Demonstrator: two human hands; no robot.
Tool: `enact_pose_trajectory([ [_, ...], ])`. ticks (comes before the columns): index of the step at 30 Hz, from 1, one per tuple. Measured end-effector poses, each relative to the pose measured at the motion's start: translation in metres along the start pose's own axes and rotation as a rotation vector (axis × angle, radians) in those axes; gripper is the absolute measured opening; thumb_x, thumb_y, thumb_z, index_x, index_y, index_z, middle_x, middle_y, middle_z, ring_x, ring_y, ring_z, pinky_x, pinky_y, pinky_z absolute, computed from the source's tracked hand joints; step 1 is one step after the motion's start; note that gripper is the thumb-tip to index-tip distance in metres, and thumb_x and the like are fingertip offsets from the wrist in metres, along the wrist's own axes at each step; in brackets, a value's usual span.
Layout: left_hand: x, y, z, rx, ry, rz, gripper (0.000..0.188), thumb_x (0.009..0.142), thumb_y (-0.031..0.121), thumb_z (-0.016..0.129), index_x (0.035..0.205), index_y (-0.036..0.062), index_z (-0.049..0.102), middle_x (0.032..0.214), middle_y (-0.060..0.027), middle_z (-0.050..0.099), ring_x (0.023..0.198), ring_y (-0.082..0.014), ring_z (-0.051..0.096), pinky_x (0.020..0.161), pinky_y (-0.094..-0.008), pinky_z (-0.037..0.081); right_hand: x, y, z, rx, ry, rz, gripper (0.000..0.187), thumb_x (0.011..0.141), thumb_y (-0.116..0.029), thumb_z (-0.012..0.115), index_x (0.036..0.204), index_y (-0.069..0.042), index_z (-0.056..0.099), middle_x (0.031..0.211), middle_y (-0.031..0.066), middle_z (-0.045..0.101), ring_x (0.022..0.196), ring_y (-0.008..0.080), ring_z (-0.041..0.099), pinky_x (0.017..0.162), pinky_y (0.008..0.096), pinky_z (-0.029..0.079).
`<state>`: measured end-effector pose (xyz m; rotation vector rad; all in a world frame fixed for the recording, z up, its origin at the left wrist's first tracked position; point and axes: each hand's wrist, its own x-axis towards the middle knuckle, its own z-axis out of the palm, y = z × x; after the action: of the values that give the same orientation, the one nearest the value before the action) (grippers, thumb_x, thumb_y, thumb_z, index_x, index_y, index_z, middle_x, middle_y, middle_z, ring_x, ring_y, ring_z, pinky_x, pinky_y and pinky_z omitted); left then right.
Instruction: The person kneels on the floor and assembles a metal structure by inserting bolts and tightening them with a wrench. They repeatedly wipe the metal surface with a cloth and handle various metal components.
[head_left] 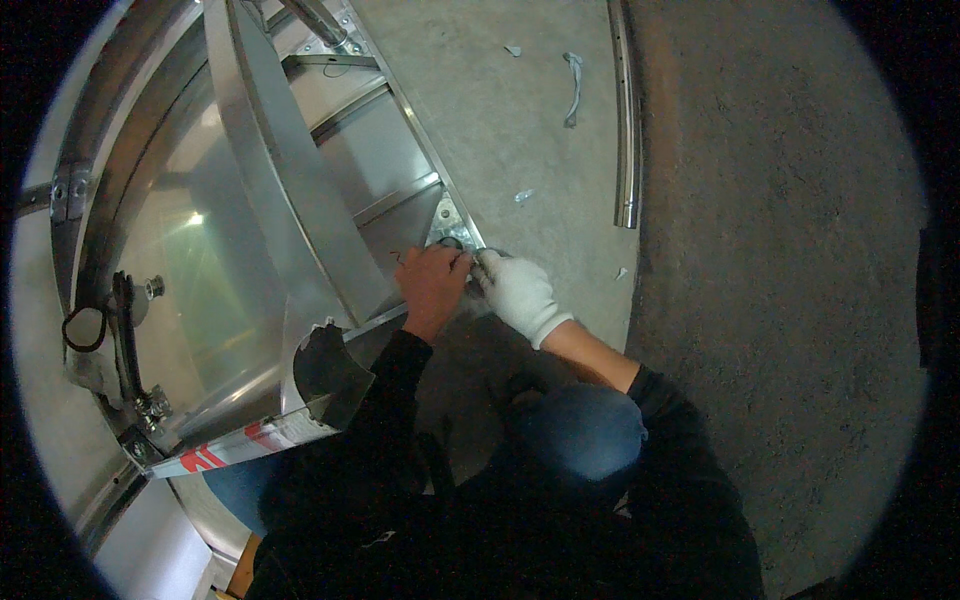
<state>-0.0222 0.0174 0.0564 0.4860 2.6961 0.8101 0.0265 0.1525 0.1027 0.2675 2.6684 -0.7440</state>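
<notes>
My bare left hand [435, 287] and my right hand [518, 295], in a white work glove, meet at the near corner of a large metal frame [425, 150]. Both have their fingers curled in at this corner. A triangular metal plate [446, 212] with holes sits just beyond my left fingertips. Something small and dark, perhaps a round foot [450, 243], shows at those fingertips. Whatever lies between the fingers of either hand is hidden. My jeans-clad knee [585, 430] is close below the right forearm.
Left of the hands rises a curved sheet-metal body [190, 250] with a broad upright panel [265, 160]. A flat bar with red markings [250, 440] juts out near my left arm. On the floor to the right lie a metal tube [627, 130] and a crumpled strip [572, 90].
</notes>
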Motion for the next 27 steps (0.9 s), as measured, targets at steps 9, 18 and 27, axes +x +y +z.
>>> enact_pose_trajectory([
  [9, 0.001, 0.007, -0.012, 0.035, -0.046, -0.003, 0.027, 0.082, 0.036, 0.055, 0.079, 0.0116, 0.068, 0.081, -0.005, 0.063, 0.084, -0.0285, 0.052, 0.073, -0.0446, 0.036, 0.007, 0.007, -0.01, -0.257, 0.05, -0.276, 0.012, 0.081, -0.016, 0.051, 0.085, -0.005, 0.053, 0.075, 0.0152, 0.062, 0.069, 0.0336, 0.063, 0.058, 0.0449, 0.05],
  [18, -0.002, 0.007, -0.015, -0.003, -0.011, 0.066, 0.028, 0.078, 0.038, 0.06, 0.086, 0.0123, 0.069, 0.09, -0.0048, 0.065, 0.081, -0.0281, 0.053, 0.071, -0.0399, 0.042, -0.013, 0.014, -0.015, 0.033, -0.031, -0.107, 0.02, 0.085, -0.016, 0.052, 0.098, -0.002, 0.057, 0.078, 0.0191, 0.062, 0.072, 0.0381, 0.06, 0.063, 0.045, 0.047],
  [27, -0.006, -0.001, -0.002, -0.062, 0.031, 0.044, 0.019, 0.075, 0.031, 0.064, 0.084, 0.0139, 0.066, 0.09, -0.0003, 0.062, 0.09, -0.0253, 0.05, 0.076, -0.0453, 0.034, -0.019, 0.015, -0.007, 0.563, 0.019, 0.174, 0.028, 0.086, -0.024, 0.057, 0.103, -0.003, 0.055, 0.08, 0.0179, 0.064, 0.073, 0.035, 0.062, 0.063, 0.042, 0.048],
])
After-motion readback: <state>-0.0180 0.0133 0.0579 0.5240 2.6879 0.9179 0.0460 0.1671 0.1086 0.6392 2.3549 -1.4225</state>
